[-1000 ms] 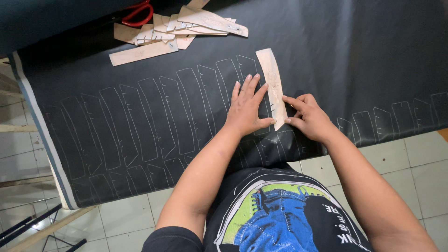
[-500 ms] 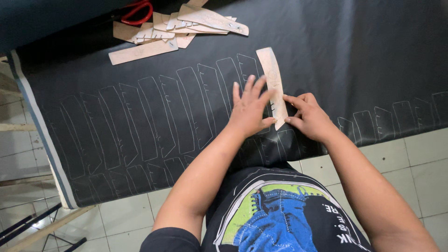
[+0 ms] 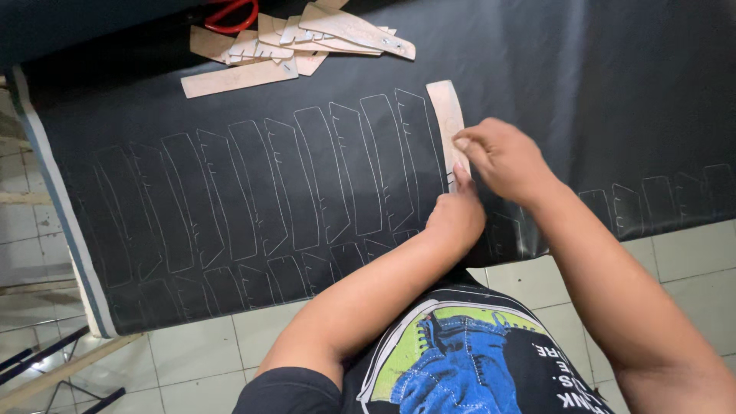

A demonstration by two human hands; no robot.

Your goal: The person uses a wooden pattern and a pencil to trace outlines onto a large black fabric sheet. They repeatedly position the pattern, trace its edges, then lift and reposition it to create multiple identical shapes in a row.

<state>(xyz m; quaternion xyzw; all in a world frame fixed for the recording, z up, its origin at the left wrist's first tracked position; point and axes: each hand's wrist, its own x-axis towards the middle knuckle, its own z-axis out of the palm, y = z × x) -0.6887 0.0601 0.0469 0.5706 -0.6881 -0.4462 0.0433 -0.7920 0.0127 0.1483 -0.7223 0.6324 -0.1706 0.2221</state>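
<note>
At the far left, the pale edge (image 3: 54,192) of the black sheet (image 3: 583,92) hung over the side of the table, with white floor tiles (image 3: 192,353) below it. On the sheet a long row of traced outlines (image 3: 268,192) ran from the left toward the middle, each one a narrow tapered strip with small notches, and a second row of smaller outlines (image 3: 284,276) lay under them near the front edge. At the top, a pile of cardboard templates (image 3: 307,38) lay loosely together, touching a red-handled tool (image 3: 230,15) that was only partly in view. Just right of the last long outline lay the cardboard template (image 3: 445,115) in use, upright on the sheet. The left hand (image 3: 456,215) pressed on its lower end with fingers down, not gripping it. The right hand (image 3: 506,157) was at the template's right edge with fingertips pinched together; it was blurred, so I cannot tell if it held a marking tool. Further right, some small outlines (image 3: 659,199) were drawn near the front edge, but the large upper area there was bare. I judge that the tracing was around half done: the left part was filled, and the right part was left to mark.
</note>
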